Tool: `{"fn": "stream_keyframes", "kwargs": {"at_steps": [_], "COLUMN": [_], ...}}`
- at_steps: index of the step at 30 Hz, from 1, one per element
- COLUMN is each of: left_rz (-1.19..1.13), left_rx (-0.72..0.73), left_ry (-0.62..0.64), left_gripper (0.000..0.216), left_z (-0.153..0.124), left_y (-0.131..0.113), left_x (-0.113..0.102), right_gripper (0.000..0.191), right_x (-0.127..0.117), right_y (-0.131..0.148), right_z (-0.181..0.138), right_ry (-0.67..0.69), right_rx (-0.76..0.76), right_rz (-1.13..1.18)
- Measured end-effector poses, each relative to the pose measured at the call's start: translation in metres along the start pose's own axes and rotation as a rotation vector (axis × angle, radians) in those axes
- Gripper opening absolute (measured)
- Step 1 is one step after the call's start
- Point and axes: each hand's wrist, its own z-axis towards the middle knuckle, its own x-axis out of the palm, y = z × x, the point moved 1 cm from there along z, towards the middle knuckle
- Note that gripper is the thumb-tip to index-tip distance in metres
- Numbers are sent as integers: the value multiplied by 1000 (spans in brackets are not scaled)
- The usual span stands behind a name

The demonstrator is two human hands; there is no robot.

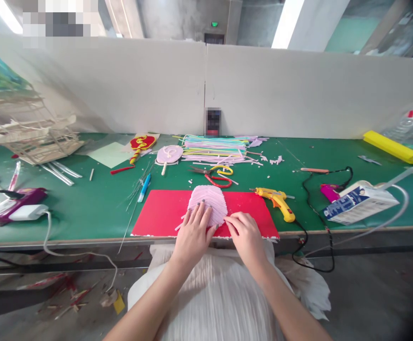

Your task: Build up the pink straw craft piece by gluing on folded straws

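A pink oval piece (208, 201) made of glued strips lies on a red board (163, 213) at the near edge of the green table (92, 208). My left hand (194, 232) rests flat on the oval's lower left part, fingers spread. My right hand (245, 234) sits just right of it, fingers curled and pinched at the oval's lower right edge; what it pinches is too small to name. A yellow glue gun (279, 201) lies beside the board on the right.
A pile of pastel strips (216, 147) and scissors (213, 171) lie behind the board. A finished pink lollipop shape (169, 155) and a red-yellow one (142, 142) sit back left. A carton (358, 201), cables, a wooden model (32, 135) and a white partition surround.
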Motion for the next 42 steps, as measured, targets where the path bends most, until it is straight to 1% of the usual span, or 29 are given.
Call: {"fn": "stream_keyframes", "kwargs": {"at_steps": [8, 14, 20, 24, 28, 34, 42], "left_rz": [-13, -18, -31, -43, -46, -47, -72], "left_rx": [11, 10, 10, -4, 2, 12, 8], "left_ry": [-12, 9, -2, -16, -13, -7, -7], "left_gripper": [49, 49, 50, 56, 55, 49, 55], "left_z": [-1, 0, -1, -1, -1, -1, -1], "left_y": [1, 1, 1, 2, 2, 3, 3], "left_x": [2, 1, 2, 4, 4, 4, 2], "right_gripper": [20, 17, 17, 23, 30, 29, 28], "right_x": [-3, -1, -1, 0, -1, -2, -1], "right_y": [2, 1, 1, 2, 2, 3, 1], "right_z": [0, 0, 0, -1, -2, -1, 0], "right_ry": [22, 3, -7, -5, 18, 26, 40], "right_rx": [6, 7, -1, 4, -17, -18, -23], "right_rz": [19, 19, 13, -7, -14, -24, 4]}}
